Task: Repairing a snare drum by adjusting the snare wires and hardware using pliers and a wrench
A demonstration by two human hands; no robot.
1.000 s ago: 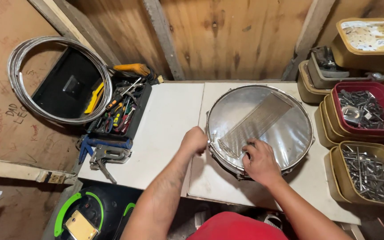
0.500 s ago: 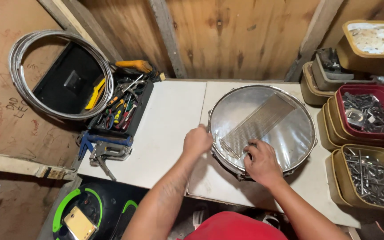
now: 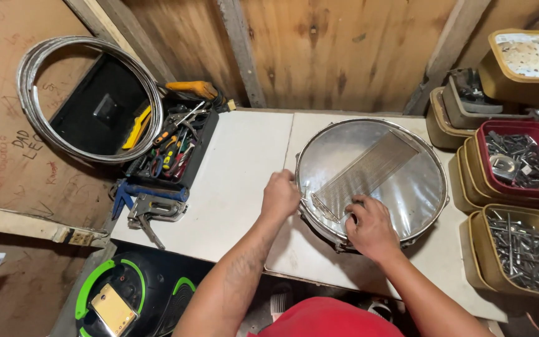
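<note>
Head view: a snare drum (image 3: 374, 181) is laid head-up on the white worktop (image 3: 232, 181), its strip of snare wires (image 3: 363, 175) stretched across the clear skin. The left hand (image 3: 280, 196) is clenched against the drum's near-left rim; whether anything is gripped there cannot be told. The right hand (image 3: 369, 226) is pressed on the skin at the wires' near end, fingers curled. The thin wires could be bent by uneven pressure, and the drum could be slid toward the trays of metal parts (image 3: 519, 249) just right of it.
</note>
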